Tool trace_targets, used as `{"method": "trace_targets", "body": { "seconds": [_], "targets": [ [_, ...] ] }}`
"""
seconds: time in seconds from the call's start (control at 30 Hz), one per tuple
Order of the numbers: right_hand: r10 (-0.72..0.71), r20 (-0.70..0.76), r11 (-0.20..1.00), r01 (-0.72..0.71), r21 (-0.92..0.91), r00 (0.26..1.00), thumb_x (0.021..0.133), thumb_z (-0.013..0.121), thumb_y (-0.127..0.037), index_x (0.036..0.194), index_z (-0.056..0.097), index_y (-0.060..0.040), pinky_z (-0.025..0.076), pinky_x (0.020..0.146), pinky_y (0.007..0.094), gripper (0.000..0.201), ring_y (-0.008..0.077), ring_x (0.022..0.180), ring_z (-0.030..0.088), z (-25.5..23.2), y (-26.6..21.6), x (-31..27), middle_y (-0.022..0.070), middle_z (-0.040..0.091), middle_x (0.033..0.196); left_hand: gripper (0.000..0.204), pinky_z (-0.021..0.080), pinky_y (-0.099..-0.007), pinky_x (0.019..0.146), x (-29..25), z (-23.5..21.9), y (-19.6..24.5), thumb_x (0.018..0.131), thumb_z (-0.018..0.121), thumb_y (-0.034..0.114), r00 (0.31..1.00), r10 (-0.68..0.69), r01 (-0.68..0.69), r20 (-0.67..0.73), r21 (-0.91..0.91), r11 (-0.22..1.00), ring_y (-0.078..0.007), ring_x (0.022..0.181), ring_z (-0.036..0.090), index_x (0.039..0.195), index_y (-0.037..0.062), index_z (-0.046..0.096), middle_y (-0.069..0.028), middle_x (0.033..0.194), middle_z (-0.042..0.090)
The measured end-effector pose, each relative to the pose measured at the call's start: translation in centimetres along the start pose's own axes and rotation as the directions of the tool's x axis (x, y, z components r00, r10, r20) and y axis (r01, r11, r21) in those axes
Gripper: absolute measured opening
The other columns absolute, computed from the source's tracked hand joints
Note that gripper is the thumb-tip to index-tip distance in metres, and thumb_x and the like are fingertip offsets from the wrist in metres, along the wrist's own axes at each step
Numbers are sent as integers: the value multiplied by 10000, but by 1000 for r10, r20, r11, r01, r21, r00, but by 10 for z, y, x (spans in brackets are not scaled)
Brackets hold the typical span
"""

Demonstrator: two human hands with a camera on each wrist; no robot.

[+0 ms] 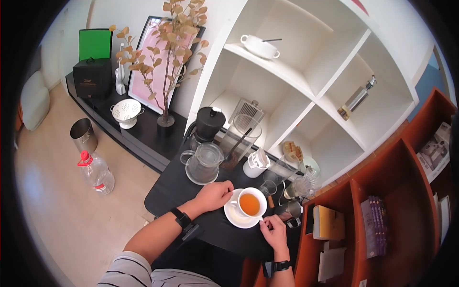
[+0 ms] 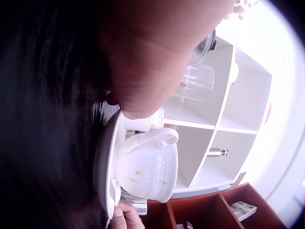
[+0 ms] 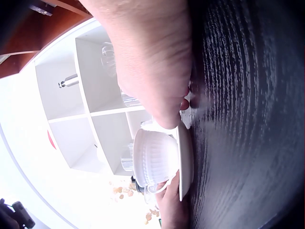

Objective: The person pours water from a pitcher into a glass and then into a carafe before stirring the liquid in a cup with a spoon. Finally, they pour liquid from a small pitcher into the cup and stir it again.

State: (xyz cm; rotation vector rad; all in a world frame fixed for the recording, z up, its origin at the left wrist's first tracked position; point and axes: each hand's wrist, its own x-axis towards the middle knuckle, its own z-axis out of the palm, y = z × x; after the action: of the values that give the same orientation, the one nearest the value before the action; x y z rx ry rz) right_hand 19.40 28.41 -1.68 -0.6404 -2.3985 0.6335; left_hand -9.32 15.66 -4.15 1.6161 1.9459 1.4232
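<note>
A white teacup (image 1: pixel 251 203) of amber tea (image 1: pixel 249 204) stands on a white saucer (image 1: pixel 234 221) at the black table's front. My left hand (image 1: pixel 213 196) grips the saucer's left rim, its thumb on top and fingers curled at the edge. At the opposite side my right hand (image 1: pixel 274 230) pinches the rim between thumb and fingers. The left wrist view shows the ribbed cup (image 2: pixel 150 167) upright, its handle turned toward my left hand. A small white piece (image 2: pixel 114 192) lies on the saucer near my right fingers; its kind is unclear.
Behind the saucer stand a glass jug (image 1: pixel 203 162), a black-topped grinder (image 1: pixel 210 123), a white canister (image 1: pixel 256 163) and several glasses. A white cubby shelf (image 1: pixel 311 103) rises beyond the black table (image 1: pixel 167 193). Brown bookshelves (image 1: pixel 356 205) flank the right side. A plastic bottle (image 1: pixel 98 174) stands at left.
</note>
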Motion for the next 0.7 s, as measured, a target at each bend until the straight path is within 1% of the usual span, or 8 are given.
{"method": "trace_targets", "body": {
  "seconds": [0.17,0.23,0.3,0.37,0.43,0.53,0.7],
  "targets": [
    [44,13,999,-44,-7,999,863,823,-74,905,715,-18,456,585,326,128,195,637,571,-1,-4,0,66,567,756,177,504,-443,622,0,-1,2,984,694,218,1000,-10,10,6,-3,1000,-319,682,680,1069,64,675,-100,738,680],
    [19,8,1000,-18,-18,1000,852,831,-63,900,711,-21,456,583,329,136,196,636,571,0,-1,0,65,564,755,162,539,-480,690,1,-5,8,978,684,208,998,-54,54,41,3,999,-347,768,705,1063,71,666,-116,794,703],
    [24,12,999,-24,-21,1000,846,835,-57,896,708,-24,456,579,333,140,200,635,570,1,-2,1,63,562,754,162,540,-477,686,1,-2,4,980,682,204,998,-54,53,43,7,999,-344,764,704,1069,71,665,-114,791,700],
    [26,3,999,-26,-31,1000,846,834,-55,896,707,-22,461,579,335,141,203,636,570,2,-1,1,64,566,756,168,503,-433,624,1,1,0,981,703,205,1000,3,-3,-15,1,1000,-304,677,674,1063,61,678,-95,738,674],
    [39,7,999,-39,-28,999,845,831,-48,899,707,-21,465,578,335,137,206,638,573,2,0,0,68,567,754,166,503,-433,625,1,1,0,981,702,201,1000,-3,3,-8,-3,1000,-304,678,673,1066,61,677,-95,738,673],
    [15,-16,999,-16,-29,1000,844,829,-45,901,708,-22,467,575,332,136,205,635,573,4,1,0,74,565,746,160,501,-435,626,1,1,1,980,702,191,1000,-11,11,1,-10,1000,-305,679,672,1069,61,676,-95,737,670],
    [51,5,998,-51,-38,999,845,831,-42,898,705,-21,466,574,338,138,204,631,571,2,0,1,73,568,745,156,494,-435,622,1,1,0,976,703,181,1000,-7,7,-6,-6,1000,-305,674,667,1070,60,675,-93,730,663]
  ]
}}
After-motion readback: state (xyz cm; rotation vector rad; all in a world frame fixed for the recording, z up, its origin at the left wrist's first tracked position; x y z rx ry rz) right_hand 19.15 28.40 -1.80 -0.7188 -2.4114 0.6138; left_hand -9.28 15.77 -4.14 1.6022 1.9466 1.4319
